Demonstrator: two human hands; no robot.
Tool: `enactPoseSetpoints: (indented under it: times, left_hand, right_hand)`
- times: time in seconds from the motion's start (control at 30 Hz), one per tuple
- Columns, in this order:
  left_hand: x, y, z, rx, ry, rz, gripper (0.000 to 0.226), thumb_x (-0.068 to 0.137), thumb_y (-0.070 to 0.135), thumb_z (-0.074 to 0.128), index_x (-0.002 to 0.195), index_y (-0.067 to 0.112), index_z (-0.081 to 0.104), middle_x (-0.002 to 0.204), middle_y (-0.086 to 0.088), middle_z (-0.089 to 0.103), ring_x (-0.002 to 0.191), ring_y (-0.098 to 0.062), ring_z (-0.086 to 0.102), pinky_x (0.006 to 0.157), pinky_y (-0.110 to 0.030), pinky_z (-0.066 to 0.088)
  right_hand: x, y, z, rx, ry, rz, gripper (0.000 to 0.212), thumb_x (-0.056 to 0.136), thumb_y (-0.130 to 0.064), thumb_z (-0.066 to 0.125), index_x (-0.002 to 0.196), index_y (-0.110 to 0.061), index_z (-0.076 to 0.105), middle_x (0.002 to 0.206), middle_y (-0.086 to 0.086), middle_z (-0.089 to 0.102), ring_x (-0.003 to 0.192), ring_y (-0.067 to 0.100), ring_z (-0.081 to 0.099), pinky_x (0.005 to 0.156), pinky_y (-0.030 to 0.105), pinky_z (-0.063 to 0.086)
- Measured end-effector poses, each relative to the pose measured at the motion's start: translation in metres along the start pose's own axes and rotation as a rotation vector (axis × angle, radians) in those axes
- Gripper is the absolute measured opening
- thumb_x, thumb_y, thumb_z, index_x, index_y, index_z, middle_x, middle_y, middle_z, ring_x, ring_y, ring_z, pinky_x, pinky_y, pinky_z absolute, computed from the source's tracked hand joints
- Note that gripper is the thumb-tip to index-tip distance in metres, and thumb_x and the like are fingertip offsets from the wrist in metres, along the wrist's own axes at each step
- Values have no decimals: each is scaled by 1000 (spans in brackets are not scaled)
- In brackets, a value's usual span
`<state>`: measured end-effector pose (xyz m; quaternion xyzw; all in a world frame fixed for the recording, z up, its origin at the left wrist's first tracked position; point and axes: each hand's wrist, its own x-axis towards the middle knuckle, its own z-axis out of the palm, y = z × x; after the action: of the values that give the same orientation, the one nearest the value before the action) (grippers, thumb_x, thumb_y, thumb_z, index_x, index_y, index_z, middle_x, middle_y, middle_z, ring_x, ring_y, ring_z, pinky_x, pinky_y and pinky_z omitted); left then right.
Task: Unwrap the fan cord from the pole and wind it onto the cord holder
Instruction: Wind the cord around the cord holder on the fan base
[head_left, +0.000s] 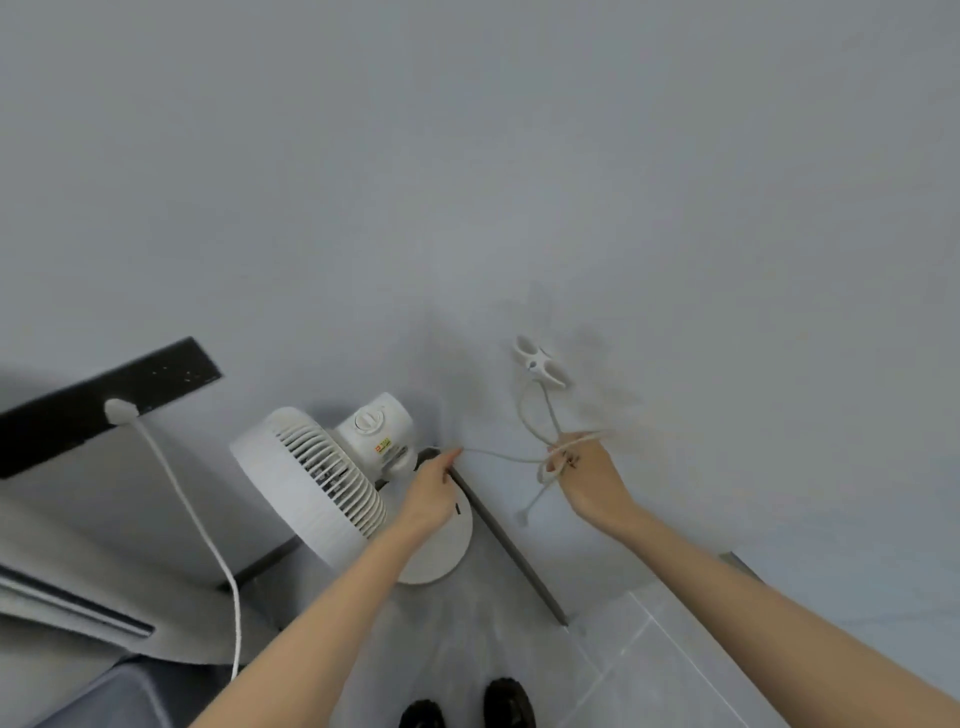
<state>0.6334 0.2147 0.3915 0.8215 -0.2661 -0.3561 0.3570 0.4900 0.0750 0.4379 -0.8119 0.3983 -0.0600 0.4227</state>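
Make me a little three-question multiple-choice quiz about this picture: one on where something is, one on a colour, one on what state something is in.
1. Where is the white plastic cord holder?
A. On the wall, above the right hand
B. On the floor by the shoes
C. On top of the fan

2. What colour is the round slatted fan?
A. Black
B. White
C. Red

3. What is the right hand doing?
A. Hanging empty
B. Holding loops of the thin white fan cord
C. Pressing the fan's dial

Answers: 1 A, the holder sits on the grey wall above that hand. 2 B, grille and body are white. 3 B, cord loops cross its fingers, while the left hand pinches the same cord near the fan.
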Motion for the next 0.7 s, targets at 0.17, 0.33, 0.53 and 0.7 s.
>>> enactPoseSetpoints:
  times: [0.17, 0.33, 0.53, 0.7]
  left_hand:
    - [10, 40, -34, 194, -117, 155, 54, 91, -3, 33, 136, 24, 42, 144, -12, 41, 136, -26, 37, 111, -31, 28]
    - [14, 71, -51, 323, -213, 281, 51, 94, -2, 35, 142, 17, 40, 149, -11, 35, 139, -23, 31, 112, -27, 23]
    - [19, 91, -42, 510, -413, 353, 48, 97, 6, 40, 143, 21, 37, 150, -10, 32, 138, -25, 32, 114, -32, 23]
    - [30, 93, -34, 612, -465, 365, 42, 100, 18, 40, 141, 25, 40, 150, -8, 34, 137, -28, 33, 116, -39, 24]
  right_hand:
    - [-9, -49, -50, 24, -129, 96, 39, 99, -35, 42, 73, -13, 60, 75, 1, 58, 68, 12, 53, 61, 20, 38]
    - [-21, -74, -71, 199, -155, 78, 34, 98, -31, 47, 71, -18, 64, 89, 5, 66, 89, 22, 63, 89, 35, 51]
    - [-29, -103, -82, 580, -74, 81, 15, 96, -10, 52, 82, -6, 58, 79, 10, 68, 68, 17, 64, 69, 28, 60]
    - [-29, -120, -103, 718, 59, 90, 20, 96, -7, 48, 79, -9, 57, 62, 10, 60, 58, 18, 59, 55, 27, 57]
